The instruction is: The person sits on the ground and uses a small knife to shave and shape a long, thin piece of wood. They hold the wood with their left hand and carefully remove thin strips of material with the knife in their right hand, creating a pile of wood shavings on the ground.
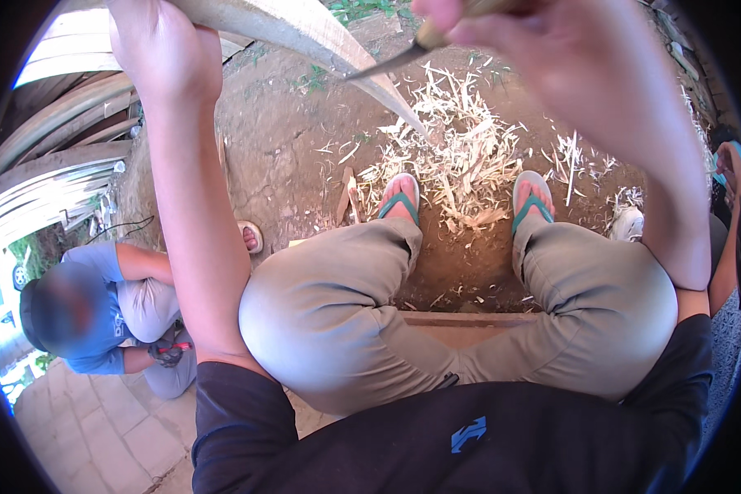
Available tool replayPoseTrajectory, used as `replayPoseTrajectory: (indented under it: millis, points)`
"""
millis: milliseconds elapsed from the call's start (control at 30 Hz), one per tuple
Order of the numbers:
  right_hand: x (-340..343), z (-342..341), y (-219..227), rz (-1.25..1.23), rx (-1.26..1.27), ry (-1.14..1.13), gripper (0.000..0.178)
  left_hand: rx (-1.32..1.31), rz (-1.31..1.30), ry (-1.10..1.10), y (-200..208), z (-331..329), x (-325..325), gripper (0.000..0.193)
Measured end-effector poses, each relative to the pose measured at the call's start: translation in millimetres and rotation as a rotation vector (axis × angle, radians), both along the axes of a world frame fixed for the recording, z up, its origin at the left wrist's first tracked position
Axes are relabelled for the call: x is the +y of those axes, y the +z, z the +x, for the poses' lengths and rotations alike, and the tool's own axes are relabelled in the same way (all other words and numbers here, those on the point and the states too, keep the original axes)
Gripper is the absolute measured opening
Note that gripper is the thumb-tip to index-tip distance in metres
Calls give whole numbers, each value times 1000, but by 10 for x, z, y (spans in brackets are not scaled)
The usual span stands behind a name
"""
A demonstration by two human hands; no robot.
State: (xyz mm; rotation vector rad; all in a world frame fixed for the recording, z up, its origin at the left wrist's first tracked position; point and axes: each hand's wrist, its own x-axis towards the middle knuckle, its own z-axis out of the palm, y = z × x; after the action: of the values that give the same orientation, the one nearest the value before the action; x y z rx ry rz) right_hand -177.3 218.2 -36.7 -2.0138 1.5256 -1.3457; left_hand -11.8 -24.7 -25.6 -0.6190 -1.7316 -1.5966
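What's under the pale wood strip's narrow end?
Wood shavings and brown dirt show around that end of the wood strip. Directly beneath is covered; can't tell if they touch.

A blue emblem [469, 434] is marking the black shirt [346, 449]; pale print [118, 328] is showing illegibly on a co-worker's blue shirt [95, 362].

Woodworking yard, shavings [469, 177] on dirt [263, 111]

one knife [428, 35], one tapered wood strip [321, 41], two teal-strapped sandals [401, 200]
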Motion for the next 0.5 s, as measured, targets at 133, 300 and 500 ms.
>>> replayPoseTrajectory:
  millis: [133, 300, 500]
  points:
    - [3, 167, -37, -41, -37, 25, 30, -13, 51, 114, 91, 63, 112, 61]
    - [94, 166, -3, -26, -44, 16, 30, 49, 109, -12, 38, 72, 53, 61]
    - [164, 174, 19, -19, -34, -3, 29, 9, 69, 156, 42, 76, 37, 61]
